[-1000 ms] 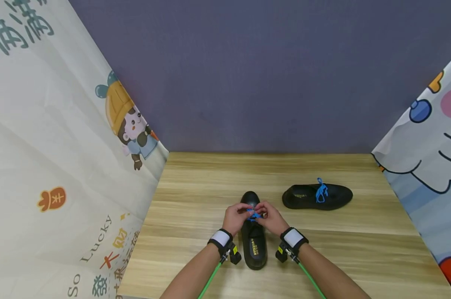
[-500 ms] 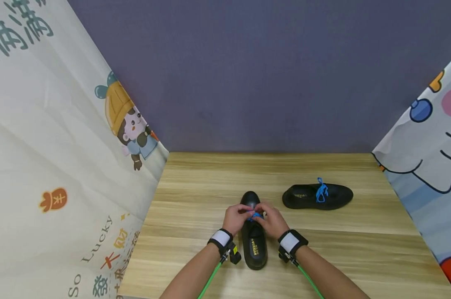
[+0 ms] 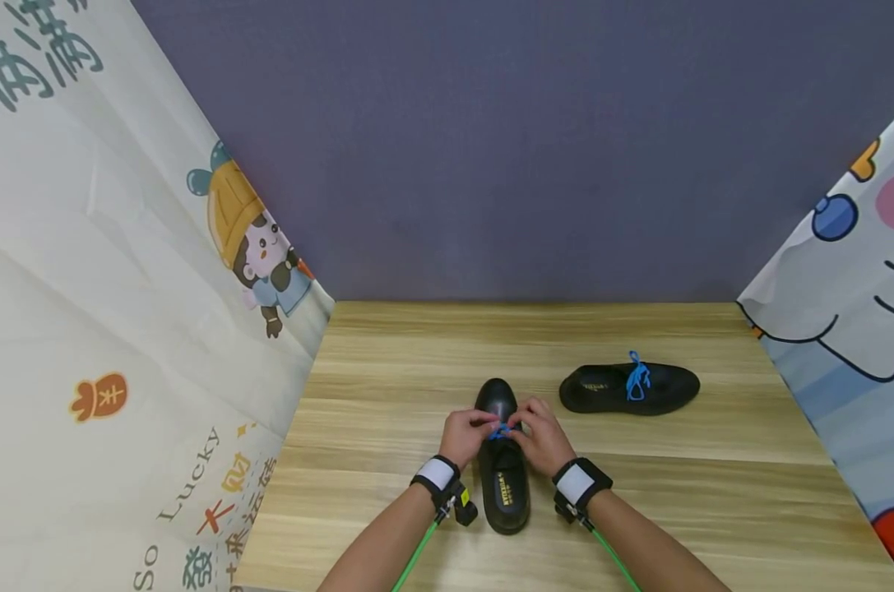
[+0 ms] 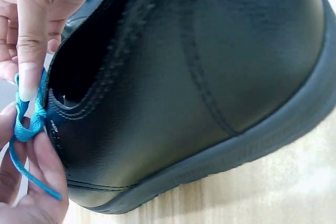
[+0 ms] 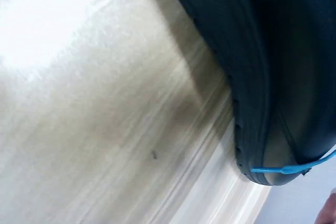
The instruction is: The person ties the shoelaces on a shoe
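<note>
A black shoe [image 3: 496,397] lies toe away from me, between my hands. Its blue shoelace [image 3: 500,431] is at the lace holes, partly hidden by fingers. My left hand [image 3: 463,436] pinches the lace from the left; in the left wrist view this hand [image 4: 44,182] is at the bottom. Opposite, my right hand [image 3: 546,440] holds the lace between thumb and fingers, and one digit of it [image 4: 31,40] reaches down into a blue loop [image 4: 23,132]. A loose lace end [image 5: 289,170] hangs across the shoe's side in the right wrist view.
A second black shoe [image 3: 664,389] with a tied blue lace [image 3: 637,382] lies sideways at the right. The wooden table [image 3: 402,345] meets a dark backdrop [image 3: 528,164] behind, with printed cloths at left and right.
My right hand's fingers have drawn slightly right, apart from the left fingertips they were touching, so more blue lace shows between them. Both shoes have stayed put.
</note>
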Motion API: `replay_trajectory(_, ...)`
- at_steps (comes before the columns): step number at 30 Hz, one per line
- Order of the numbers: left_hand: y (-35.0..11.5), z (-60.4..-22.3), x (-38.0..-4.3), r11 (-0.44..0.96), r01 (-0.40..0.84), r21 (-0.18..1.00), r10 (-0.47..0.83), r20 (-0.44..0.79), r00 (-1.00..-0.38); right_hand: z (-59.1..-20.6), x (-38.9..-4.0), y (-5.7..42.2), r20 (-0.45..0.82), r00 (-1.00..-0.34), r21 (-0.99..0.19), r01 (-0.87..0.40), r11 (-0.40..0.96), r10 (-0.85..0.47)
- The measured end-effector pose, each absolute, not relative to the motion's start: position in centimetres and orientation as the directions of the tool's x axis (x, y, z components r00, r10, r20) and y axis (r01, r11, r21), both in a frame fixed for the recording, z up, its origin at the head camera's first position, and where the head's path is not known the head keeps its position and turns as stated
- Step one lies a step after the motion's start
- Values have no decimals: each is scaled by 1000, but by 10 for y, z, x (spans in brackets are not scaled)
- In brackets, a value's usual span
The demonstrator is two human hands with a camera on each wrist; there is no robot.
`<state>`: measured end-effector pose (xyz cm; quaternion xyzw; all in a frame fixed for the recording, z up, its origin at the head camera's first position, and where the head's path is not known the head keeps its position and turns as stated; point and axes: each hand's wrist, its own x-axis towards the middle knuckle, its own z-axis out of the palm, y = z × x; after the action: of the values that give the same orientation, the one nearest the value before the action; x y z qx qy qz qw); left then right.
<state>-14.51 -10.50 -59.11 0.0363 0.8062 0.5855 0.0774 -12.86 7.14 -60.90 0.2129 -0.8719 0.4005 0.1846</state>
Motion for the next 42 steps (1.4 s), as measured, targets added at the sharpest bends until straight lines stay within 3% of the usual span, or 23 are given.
replay_trajectory(8,-107,-595,-142,257,-107,960,97,-136,-986,-614,-127,77,483,-843,-646,-525,554,-236)
replay_trajectory(18,-118,-593,-136,127,-194,973,76,-205,-976,-609,-109,72,378,-890,-713,-455,533,-255)
replay_trajectory(35,-129,-594,-126,151,-181,972,89,-196,-977,-603,-92,62,362,-892,-675,-450,584,-269)
replay_trajectory(42,-129,-592,-126,230,-152,961,88,-177,-980,-599,-91,61,328,-901,-675,-434,597,-284)
